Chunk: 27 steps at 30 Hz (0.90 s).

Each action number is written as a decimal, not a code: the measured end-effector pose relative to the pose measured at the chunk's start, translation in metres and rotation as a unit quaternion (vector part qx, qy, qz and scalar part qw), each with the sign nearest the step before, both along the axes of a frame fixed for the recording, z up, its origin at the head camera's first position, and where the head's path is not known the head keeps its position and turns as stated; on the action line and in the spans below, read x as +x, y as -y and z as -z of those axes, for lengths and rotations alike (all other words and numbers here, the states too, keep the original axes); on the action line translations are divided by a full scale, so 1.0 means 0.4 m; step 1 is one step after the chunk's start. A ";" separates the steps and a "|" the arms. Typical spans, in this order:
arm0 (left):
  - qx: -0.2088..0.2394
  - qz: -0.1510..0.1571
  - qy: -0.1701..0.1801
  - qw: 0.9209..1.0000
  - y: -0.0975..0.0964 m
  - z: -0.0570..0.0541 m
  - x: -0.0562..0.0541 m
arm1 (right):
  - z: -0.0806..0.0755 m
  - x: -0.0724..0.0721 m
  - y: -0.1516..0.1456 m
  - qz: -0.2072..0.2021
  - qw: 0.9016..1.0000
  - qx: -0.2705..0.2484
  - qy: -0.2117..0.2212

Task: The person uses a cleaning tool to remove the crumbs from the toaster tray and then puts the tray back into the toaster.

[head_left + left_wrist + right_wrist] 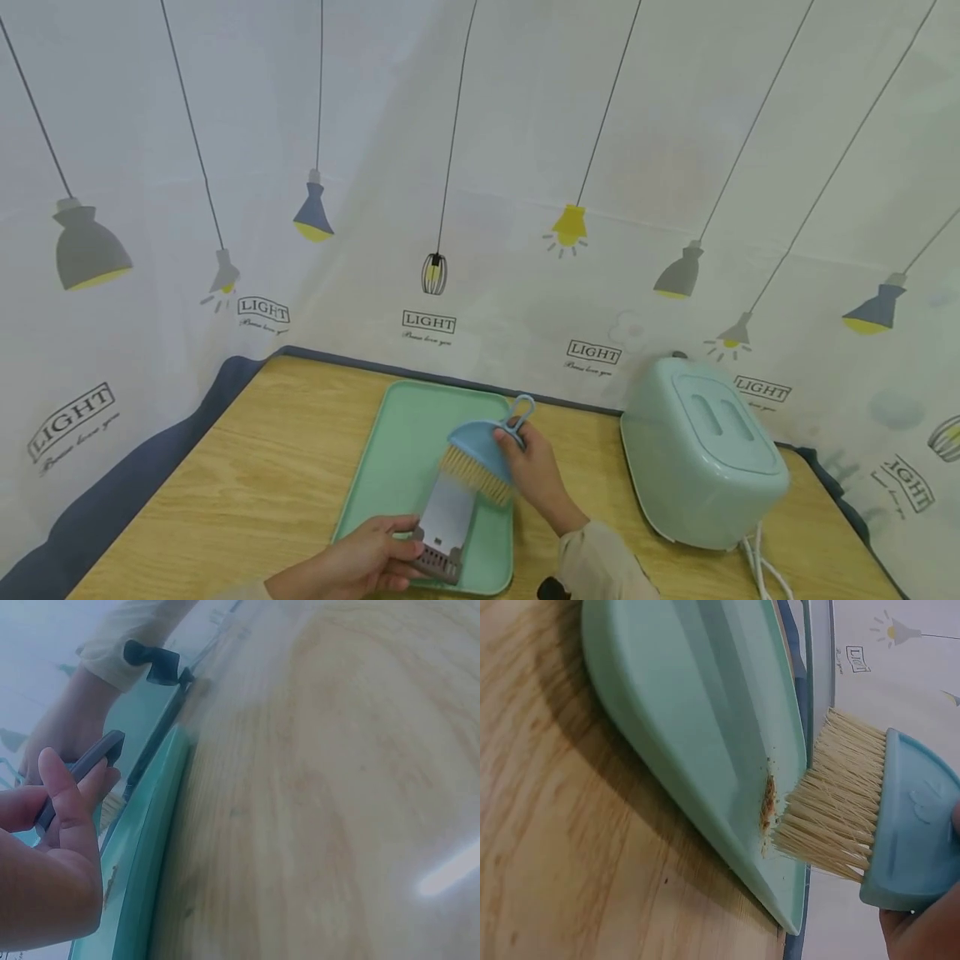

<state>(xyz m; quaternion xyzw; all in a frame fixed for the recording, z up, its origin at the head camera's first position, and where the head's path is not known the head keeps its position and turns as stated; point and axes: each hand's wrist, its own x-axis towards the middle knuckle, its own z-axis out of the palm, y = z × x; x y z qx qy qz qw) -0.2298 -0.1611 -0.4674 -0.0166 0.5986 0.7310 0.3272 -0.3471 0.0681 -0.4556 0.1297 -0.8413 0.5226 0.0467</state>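
Note:
My left hand [367, 554] grips the slotted grey-brown end of a flat metal crumb tray [447, 512], tilted over a mint-green tray [405, 433]. In the left wrist view, thumb and fingers pinch the crumb tray [82, 769], seen nearly edge-on. My right hand [536, 471] holds a small light-blue brush [480, 440] by its top, near the looped handle. Its pale bristles [472, 477] meet or hover over the crumb tray's far end; contact is unclear. Brown crumbs [768, 802] lie on the green tray in the right wrist view, close to the brush [911, 817].
A mint-green toaster [705, 458] stands to the right on the wooden table [225, 483], its white cord [761, 567] trailing toward the front. Behind the table hangs a pale cloth [510, 275] printed with lamps.

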 end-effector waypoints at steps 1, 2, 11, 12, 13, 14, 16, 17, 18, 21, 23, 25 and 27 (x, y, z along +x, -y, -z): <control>0.000 0.001 -0.001 1.000 0.000 0.000 0.001 | 0.002 -0.003 -0.001 0.005 1.000 0.003 -0.005; 0.000 0.002 -0.001 1.000 -0.001 0.000 0.002 | 0.003 -0.005 -0.001 0.008 1.000 0.005 -0.010; 0.011 0.009 0.000 1.000 -0.002 0.005 0.004 | 0.007 -0.015 -0.001 0.019 0.996 0.027 -0.077; 0.010 0.008 0.001 1.000 -0.002 0.005 0.004 | 0.007 -0.016 0.000 0.021 0.996 0.028 -0.077; 0.009 0.006 0.001 1.000 -0.002 0.005 0.004 | 0.005 -0.018 0.001 0.021 0.996 0.030 -0.078; 0.008 0.005 0.000 1.000 -0.003 0.005 0.004 | 0.005 -0.020 0.001 0.022 0.996 0.032 -0.079; 0.005 0.001 0.001 1.000 -0.004 0.004 0.003 | 0.003 -0.023 0.002 0.024 0.996 0.034 -0.078; 0.003 0.000 0.001 1.000 -0.005 0.003 0.003 | 0.003 -0.025 0.003 0.024 0.996 0.037 -0.079; 0.001 -0.001 0.002 1.000 -0.005 0.002 0.003 | 0.002 -0.026 0.004 0.026 0.996 0.037 -0.076; -0.005 -0.004 0.004 1.000 -0.005 0.000 0.004 | 0.002 -0.027 0.006 0.024 0.996 0.040 -0.081; -0.009 -0.006 0.005 1.000 -0.004 -0.002 0.005 | 0.004 -0.026 0.006 0.024 0.995 0.043 -0.090; -0.013 -0.009 0.005 1.000 -0.005 -0.004 0.006 | 0.005 -0.025 0.006 0.026 0.994 0.041 -0.094; -0.016 -0.011 0.004 1.000 -0.005 -0.004 0.006 | 0.006 -0.024 0.005 0.028 0.994 0.039 -0.096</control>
